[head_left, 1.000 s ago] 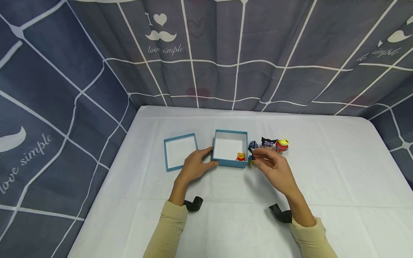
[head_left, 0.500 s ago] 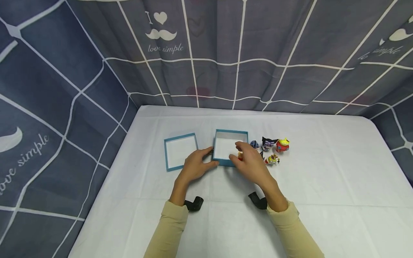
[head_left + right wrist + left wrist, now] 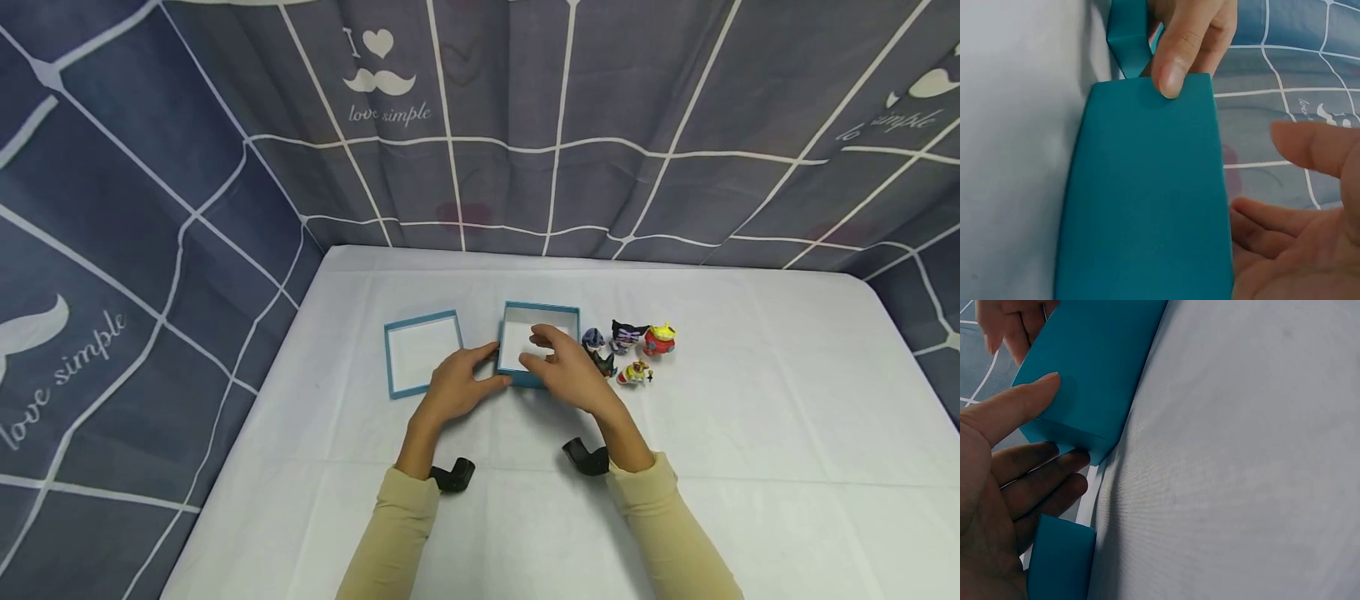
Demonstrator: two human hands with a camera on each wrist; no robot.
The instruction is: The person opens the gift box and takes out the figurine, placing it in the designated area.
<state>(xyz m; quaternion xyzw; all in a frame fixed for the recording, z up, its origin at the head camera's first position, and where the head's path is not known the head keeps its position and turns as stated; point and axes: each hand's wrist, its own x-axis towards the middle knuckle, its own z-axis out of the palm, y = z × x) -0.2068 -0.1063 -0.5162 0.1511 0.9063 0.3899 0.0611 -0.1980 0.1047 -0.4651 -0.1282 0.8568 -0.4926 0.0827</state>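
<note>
A teal open box [image 3: 542, 306] with a white inside sits mid-table. My left hand [image 3: 456, 386] holds its front left corner, thumb [image 3: 1041, 394] on the front wall and fingers [image 3: 1054, 475] at the left side. My right hand [image 3: 572, 372] reaches over the box's front right part, thumb and fingers spread apart. No object shows between them in the right wrist view, where the box's front wall [image 3: 1141, 194] fills the middle. The hand covers the box's right front corner inside.
The teal-rimmed lid [image 3: 423, 354] lies inside up to the left. Several small toy figures stand right of the box: a blue one [image 3: 593, 338], a black-and-purple one [image 3: 625, 336], a red-and-yellow one [image 3: 660, 339], a dark green one [image 3: 603, 364] and a yellow one [image 3: 635, 373].
My right hand has moved left from beside the figures to over the box, uncovering the yellow and dark green figures. It now hides the small red-and-yellow figure seen inside the box. The left hand stays.
</note>
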